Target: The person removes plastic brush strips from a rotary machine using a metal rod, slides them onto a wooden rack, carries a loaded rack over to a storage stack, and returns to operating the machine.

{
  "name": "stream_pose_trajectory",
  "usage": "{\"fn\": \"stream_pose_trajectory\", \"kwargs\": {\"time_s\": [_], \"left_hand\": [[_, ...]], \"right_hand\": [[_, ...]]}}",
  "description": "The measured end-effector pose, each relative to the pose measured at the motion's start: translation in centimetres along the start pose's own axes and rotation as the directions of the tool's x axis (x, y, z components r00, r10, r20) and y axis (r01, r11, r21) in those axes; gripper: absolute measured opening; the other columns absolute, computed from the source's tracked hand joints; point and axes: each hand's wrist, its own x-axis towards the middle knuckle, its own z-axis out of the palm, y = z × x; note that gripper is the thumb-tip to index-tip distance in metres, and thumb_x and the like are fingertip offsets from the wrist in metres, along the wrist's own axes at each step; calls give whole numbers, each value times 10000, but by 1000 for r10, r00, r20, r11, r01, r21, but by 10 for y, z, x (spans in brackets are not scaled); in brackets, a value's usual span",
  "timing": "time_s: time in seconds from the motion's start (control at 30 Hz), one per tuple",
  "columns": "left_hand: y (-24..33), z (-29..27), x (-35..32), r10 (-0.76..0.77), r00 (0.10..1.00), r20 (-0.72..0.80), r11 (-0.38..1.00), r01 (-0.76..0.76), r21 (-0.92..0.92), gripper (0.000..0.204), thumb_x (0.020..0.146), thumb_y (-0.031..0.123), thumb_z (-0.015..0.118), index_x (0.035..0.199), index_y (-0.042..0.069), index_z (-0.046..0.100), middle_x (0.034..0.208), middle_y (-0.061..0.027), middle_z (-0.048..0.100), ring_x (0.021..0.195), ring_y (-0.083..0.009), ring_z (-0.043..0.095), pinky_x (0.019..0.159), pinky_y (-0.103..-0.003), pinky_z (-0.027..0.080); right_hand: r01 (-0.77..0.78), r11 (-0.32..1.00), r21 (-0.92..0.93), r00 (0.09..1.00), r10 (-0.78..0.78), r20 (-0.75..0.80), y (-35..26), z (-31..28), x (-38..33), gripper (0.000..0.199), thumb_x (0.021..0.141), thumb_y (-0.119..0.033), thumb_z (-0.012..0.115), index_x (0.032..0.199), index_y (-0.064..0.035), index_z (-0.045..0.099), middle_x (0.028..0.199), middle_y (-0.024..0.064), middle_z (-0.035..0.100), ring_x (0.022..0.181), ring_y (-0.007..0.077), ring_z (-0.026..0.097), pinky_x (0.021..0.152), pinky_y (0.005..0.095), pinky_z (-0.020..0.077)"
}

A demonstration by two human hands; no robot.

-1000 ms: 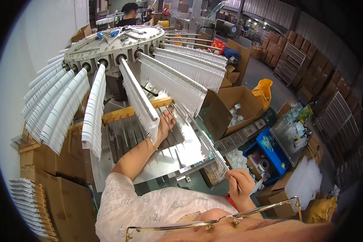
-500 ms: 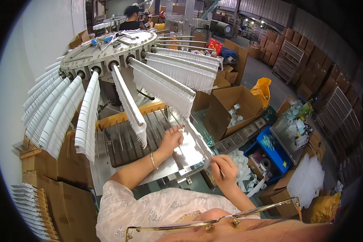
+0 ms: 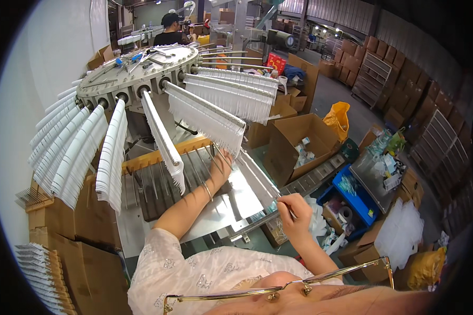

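Observation:
My left hand (image 3: 222, 164) reaches across the metal table to the right end of a row of thin rods, just below a hanging rod of white fringed pieces (image 3: 207, 118). Its fingers are partly covered by the rods and fringe, so I cannot tell what they hold. At the table's right edge my right hand (image 3: 295, 212) is closed, thumb against fingers, on something too small to make out. The thin metal rods (image 3: 195, 167) lie side by side over a dark plate, along a wooden strip (image 3: 136, 164). Above stands a round metal machine head (image 3: 136, 71) with rods loaded with white pieces radiating from it.
Tools (image 3: 142, 59) lie on the machine head. To the right are an open cardboard box (image 3: 294, 142), a blue bin (image 3: 360, 197) and a yellow bag (image 3: 337, 118). Cartons (image 3: 84, 220) stand at the left. Another person (image 3: 171, 31) works far back.
My left hand has moved forward and slightly left, from the bright sheet up to the rods under the fringe. My right hand stays near the table edge, its fingers still pinched. The view has shifted slightly.

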Motion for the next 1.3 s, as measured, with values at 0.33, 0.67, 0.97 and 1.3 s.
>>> {"fn": "stream_pose_trajectory", "kwargs": {"time_s": [0.33,0.67,0.97,1.3], "left_hand": [[31,-35,4,-146,989,23,988,145,45,131,769,123,422,777,8,485,717,-242,541,595,-396,534,535,-461,433],[133,-94,-11,27,941,336,986,30,-165,512,703,55,464,1208,11,389,775,-153,509,702,-322,491,650,-418,386],[161,-87,56,563,768,304,782,-377,-496,307,636,163,652,932,97,609,909,-54,553,853,-238,498,811,-335,330],[210,-92,58,698,617,363,712,-542,-447,226,656,238,660,858,143,628,890,26,554,903,-191,482,931,-547,167]], "right_hand": [[-220,882,417,971,237,11,3,15,-13,139,832,-33,428,878,38,539,738,66,542,648,111,507,578,224,412],[-235,548,803,686,679,-262,33,-41,-82,161,887,-160,391,827,-28,458,716,87,526,583,135,501,515,237,389],[-107,541,834,720,621,-310,40,-90,-91,186,869,-173,381,778,-29,453,644,99,518,487,122,401,464,234,326],[-125,599,791,721,603,-343,39,-103,-96,195,860,-180,396,764,-23,459,647,99,525,477,115,412,455,226,336]]}}
